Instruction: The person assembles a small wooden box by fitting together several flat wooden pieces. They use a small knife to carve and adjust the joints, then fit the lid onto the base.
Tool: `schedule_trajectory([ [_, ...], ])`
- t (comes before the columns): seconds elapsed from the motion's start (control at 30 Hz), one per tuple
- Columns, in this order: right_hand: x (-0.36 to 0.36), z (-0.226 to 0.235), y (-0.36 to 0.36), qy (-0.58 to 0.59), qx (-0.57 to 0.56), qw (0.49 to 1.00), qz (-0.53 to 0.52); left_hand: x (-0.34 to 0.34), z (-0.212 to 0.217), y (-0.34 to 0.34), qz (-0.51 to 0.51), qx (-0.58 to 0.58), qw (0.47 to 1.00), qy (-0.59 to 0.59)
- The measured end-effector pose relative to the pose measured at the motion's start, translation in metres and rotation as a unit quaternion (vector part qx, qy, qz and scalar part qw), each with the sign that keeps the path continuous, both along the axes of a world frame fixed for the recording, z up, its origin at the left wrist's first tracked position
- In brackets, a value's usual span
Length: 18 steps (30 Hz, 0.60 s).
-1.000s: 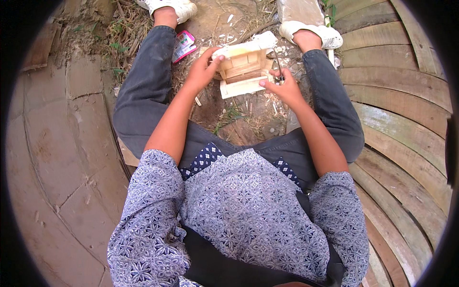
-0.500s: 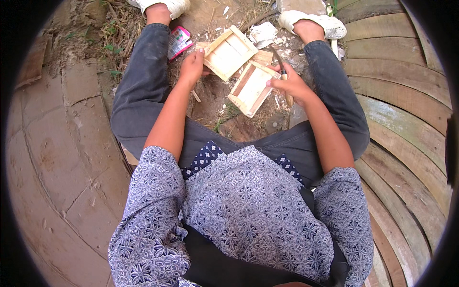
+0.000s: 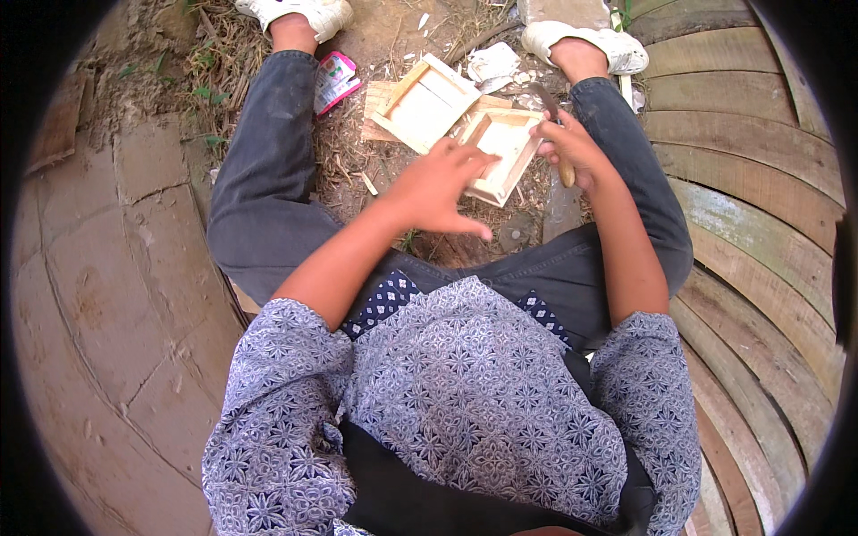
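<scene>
I sit with my knees apart over bare soil. My right hand (image 3: 572, 147) is closed around a knife with a wooden handle (image 3: 565, 171), blade pointing up, and also pinches the far edge of a small pale wooden frame (image 3: 500, 152) held tilted above the ground. My left hand (image 3: 438, 188) hovers with its fingers spread, fingertips at the near left edge of that frame, gripping nothing. A second, similar wooden frame (image 3: 424, 103) lies on a flat piece of wood on the ground just beyond my left hand.
A pink packet (image 3: 335, 80) lies by my left shin, and crumpled white paper (image 3: 492, 62) sits near my right foot. Curved wooden planks (image 3: 751, 188) run along the right. Stone paving (image 3: 116, 268) covers the left. Dry grass and wood chips litter the soil.
The two frames, first held together, have been parted. My left hand has released one, which now lies on the ground, and has moved right toward the frame in my right hand.
</scene>
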State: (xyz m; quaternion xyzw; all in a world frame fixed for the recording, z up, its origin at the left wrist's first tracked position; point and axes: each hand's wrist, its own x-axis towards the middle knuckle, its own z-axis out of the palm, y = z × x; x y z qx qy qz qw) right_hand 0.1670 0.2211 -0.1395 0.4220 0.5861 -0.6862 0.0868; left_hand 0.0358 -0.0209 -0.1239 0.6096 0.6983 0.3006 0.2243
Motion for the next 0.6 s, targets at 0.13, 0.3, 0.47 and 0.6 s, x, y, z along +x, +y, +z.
schedule_trajectory([
  [0.13, -0.004, 0.014, -0.002, 0.048, 0.022, 0.997, -0.057, 0.012, -0.022, -0.003, 0.096, -0.03, 0.993, -0.068],
  [0.3, -0.019, 0.006, -0.009, 0.105, 0.097, 0.989, -0.045, -0.002, -0.049, -0.013, 0.277, 0.063, 0.874, -0.395],
  [0.47, -0.043, -0.027, -0.029, 0.085, 0.155, 0.984, -0.017, -0.05, -0.044, -0.024, 0.318, -0.006, 0.751, -0.578],
  [0.6, -0.071, -0.051, -0.036, 0.151, 0.095, 0.983, -0.052, -0.07, -0.052, -0.036, 0.318, 0.003, 0.728, -0.607],
])
